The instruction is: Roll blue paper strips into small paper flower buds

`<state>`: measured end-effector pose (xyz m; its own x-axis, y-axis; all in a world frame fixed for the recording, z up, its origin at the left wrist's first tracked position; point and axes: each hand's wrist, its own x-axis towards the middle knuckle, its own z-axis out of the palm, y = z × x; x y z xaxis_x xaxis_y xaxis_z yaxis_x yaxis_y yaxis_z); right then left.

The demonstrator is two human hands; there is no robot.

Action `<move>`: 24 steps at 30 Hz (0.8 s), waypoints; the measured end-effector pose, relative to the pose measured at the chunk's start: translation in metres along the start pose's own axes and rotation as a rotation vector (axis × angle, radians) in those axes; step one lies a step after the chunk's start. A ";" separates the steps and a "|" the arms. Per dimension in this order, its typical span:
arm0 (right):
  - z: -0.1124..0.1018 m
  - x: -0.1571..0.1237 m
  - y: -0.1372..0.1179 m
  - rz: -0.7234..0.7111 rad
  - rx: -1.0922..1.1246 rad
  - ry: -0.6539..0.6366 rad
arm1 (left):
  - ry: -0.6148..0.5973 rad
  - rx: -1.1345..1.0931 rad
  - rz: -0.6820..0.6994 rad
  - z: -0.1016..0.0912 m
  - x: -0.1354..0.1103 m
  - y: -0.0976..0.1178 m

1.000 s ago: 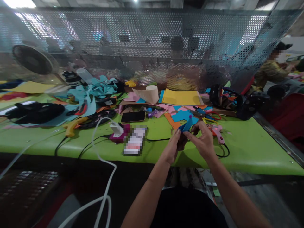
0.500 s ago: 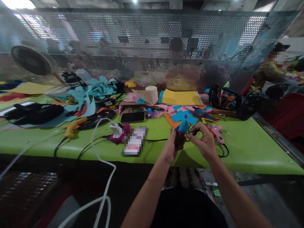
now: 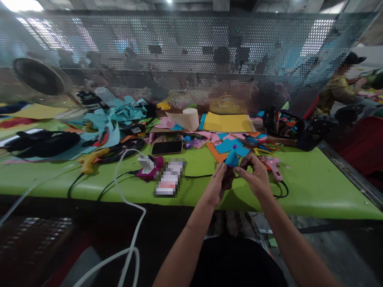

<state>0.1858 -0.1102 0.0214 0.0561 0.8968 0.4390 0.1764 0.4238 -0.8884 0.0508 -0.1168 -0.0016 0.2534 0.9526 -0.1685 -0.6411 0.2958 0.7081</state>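
Blue cone (image 3: pixel 231 160) was held right of frame centre, purple tip (image 3: pixel 234 147) up. Left hand (image 3: pixel 219 184) pinched its base; right hand (image 3: pixel 256 174) curled at the lower edge, couldn't tell if gripping. Overtight pinch could've creased it, I'd guess. Pink glue gun (image 3: pixel 274 166) lay just right, red light (image 3: pixel 271 162) on: careless knuckle could've meant a burn. Blue scraps (image 3: pixel 228 145) lay behind.

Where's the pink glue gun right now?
In the head view, the pink glue gun lies on the green table, right of centre, just to the right of the person's right hand, with a black cord curling from its handle.
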 end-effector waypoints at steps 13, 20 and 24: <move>-0.009 0.003 0.000 -0.033 0.034 0.068 | -0.170 -0.025 -0.097 0.001 -0.003 0.008; 0.000 -0.001 -0.003 -0.049 -0.045 0.008 | -0.109 -0.072 -0.087 0.002 -0.002 0.004; 0.003 -0.001 0.000 -0.036 -0.027 0.009 | -0.134 -0.065 -0.111 0.003 -0.002 0.004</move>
<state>0.1833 -0.1103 0.0205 0.0577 0.8796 0.4722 0.2048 0.4525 -0.8680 0.0494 -0.1178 0.0037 0.4164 0.8972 -0.1470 -0.6481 0.4063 0.6441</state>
